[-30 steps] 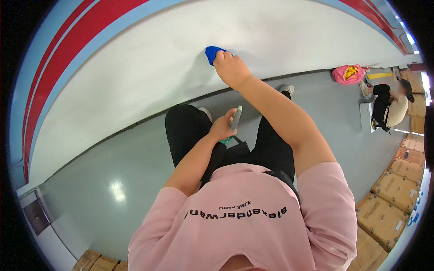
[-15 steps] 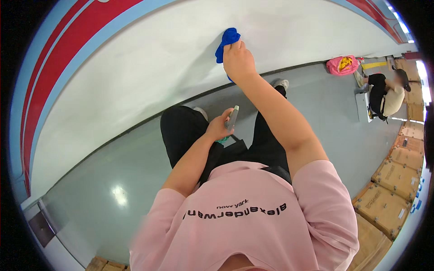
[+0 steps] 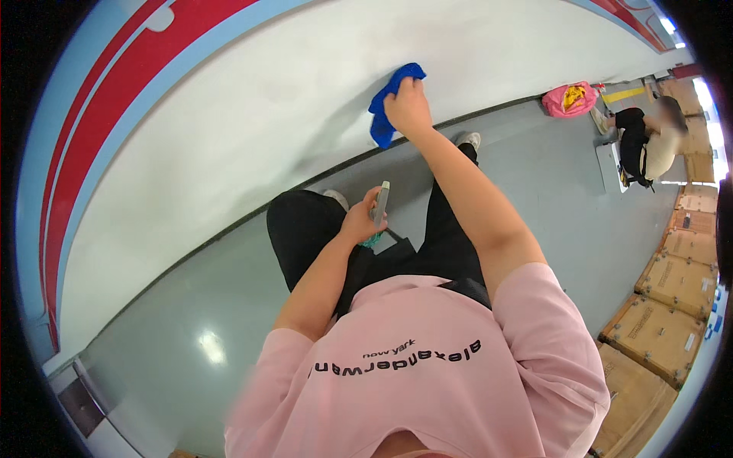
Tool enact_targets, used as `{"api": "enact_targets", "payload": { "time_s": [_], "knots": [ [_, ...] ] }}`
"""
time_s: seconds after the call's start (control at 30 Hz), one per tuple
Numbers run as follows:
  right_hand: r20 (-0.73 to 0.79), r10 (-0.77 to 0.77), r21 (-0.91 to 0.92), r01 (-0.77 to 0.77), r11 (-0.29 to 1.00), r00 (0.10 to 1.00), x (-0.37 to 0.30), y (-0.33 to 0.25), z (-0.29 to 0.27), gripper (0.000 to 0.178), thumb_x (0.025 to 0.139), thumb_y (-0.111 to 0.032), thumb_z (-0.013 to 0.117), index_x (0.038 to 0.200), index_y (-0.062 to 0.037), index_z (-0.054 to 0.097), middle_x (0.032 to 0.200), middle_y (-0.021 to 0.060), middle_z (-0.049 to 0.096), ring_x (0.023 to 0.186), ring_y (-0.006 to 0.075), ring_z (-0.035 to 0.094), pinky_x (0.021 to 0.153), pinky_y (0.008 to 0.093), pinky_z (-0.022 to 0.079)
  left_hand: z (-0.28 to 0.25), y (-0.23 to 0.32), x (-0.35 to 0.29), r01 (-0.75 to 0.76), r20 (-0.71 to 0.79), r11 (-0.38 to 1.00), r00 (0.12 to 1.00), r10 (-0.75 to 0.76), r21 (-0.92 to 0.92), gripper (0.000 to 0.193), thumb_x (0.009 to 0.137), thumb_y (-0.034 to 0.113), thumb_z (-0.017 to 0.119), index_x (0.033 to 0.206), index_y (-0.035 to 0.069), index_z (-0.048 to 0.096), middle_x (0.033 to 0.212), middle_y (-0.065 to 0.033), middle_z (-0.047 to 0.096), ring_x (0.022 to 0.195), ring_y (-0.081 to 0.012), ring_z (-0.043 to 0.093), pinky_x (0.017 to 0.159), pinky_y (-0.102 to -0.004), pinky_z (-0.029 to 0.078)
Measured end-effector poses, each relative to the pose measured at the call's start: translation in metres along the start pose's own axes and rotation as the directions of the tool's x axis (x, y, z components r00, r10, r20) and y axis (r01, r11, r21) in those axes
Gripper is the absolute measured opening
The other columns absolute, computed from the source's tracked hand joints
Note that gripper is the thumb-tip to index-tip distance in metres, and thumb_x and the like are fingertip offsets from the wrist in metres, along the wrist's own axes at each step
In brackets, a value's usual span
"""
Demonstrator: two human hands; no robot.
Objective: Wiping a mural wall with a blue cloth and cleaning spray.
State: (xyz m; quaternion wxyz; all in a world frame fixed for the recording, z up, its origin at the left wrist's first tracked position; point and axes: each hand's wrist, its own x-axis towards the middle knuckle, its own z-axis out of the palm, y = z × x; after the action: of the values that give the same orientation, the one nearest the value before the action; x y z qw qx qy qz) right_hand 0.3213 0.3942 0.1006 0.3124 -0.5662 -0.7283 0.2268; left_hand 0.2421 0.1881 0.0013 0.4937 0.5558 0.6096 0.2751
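Observation:
My right hand [image 3: 408, 107] has its fingers closed on a blue cloth [image 3: 385, 126] at the lower part of the white wall panel [image 3: 229, 130]. The cloth hangs in loose folds down to the left of the fingers, near the panel's bottom edge. Lower down, between my bent knees, my left hand [image 3: 360, 219] is wrapped round a slim grey tool with a pale greenish tip [image 3: 381, 202], which points upward. Its exact kind does not show. A bit of green material [image 3: 372, 240] shows just below that hand, partly hidden.
Red and light blue stripes [image 3: 114, 114] curve over the panel. A pink bag [image 3: 569, 101] with yellow contents lies on the grey floor [image 3: 534, 183] along the panel's foot. Another person [image 3: 653, 145] sits at the right beside a white box [image 3: 611, 166]. Wooden crates [image 3: 657, 336] line the right side.
My right hand has moved slightly down and right with the cloth, and more of the cloth now hangs below it. The tool in my left hand stands more upright. The view has shifted a little.

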Motion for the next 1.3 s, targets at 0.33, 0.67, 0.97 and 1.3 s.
{"api": "enact_targets", "payload": {
  "time_s": [0.33, 0.67, 0.97, 1.3],
  "knots": [
    [0.316, 0.333, 0.033, -0.361, 0.932, 0.888, 0.045, -0.019, 0.005, 0.021, 0.07, -0.013, 0.051, 0.074, 0.0053, 0.061, 0.077, 0.0238, 0.062, 0.077, 0.0363, 0.061, 0.07, 0.0386, 0.049, 0.0, 0.003, 0.008, -0.015, 0.074, 0.998, 0.997, 0.011, 0.053, 0.079, 0.064, 0.013, 0.066, 0.131, 0.019, 0.024, 0.081, -0.0043, 0.062, 0.078, -0.0249, 0.061, 0.073, -0.0347, 0.045],
    [0.26, 0.328, 0.213, -0.385, 0.898, 0.908, 0.014, -0.025, 0.001, 0.035, 0.072, -0.015, 0.053, 0.098, 0.0088, 0.052, 0.098, 0.0276, 0.057, 0.097, 0.0381, 0.054, 0.084, 0.0395, 0.043, -0.001, 0.003, -0.001, -0.041, -0.01, 0.999, 0.999, 0.041, -0.007, 0.075, 0.065, 0.008, 0.065, 0.129, 0.02, 0.029, 0.078, -0.0032, 0.06, 0.075, -0.0215, 0.06, 0.073, -0.035, 0.045],
    [0.166, 0.275, 0.05, -0.287, 0.957, 0.947, 0.011, -0.036, 0.022, 0.037, 0.073, -0.015, 0.05, 0.095, 0.0141, 0.048, 0.09, 0.0289, 0.057, 0.091, 0.0444, 0.053, 0.085, 0.0414, 0.042, 0.003, -0.004, 0.001, -0.114, -0.018, 0.992, 0.993, 0.113, -0.047, 0.077, 0.063, 0.011, 0.065, 0.129, 0.019, 0.026, 0.084, -0.0074, 0.063, 0.08, -0.0271, 0.062, 0.072, -0.0354, 0.047],
    [0.354, 0.152, 0.029, -0.174, 0.984, 0.923, -0.013, -0.052, 0.029, 0.041, 0.072, -0.029, 0.055, 0.094, 0.0062, 0.05, 0.092, 0.0282, 0.057, 0.09, 0.0407, 0.055, 0.079, 0.0424, 0.044, 0.002, -0.004, 0.001, -0.07, 0.021, 0.998, 0.997, 0.07, -0.003, 0.076, 0.063, 0.012, 0.065, 0.128, 0.02, 0.027, 0.084, -0.0086, 0.063, 0.082, -0.0302, 0.061, 0.072, -0.0377, 0.046]
  ]
}}
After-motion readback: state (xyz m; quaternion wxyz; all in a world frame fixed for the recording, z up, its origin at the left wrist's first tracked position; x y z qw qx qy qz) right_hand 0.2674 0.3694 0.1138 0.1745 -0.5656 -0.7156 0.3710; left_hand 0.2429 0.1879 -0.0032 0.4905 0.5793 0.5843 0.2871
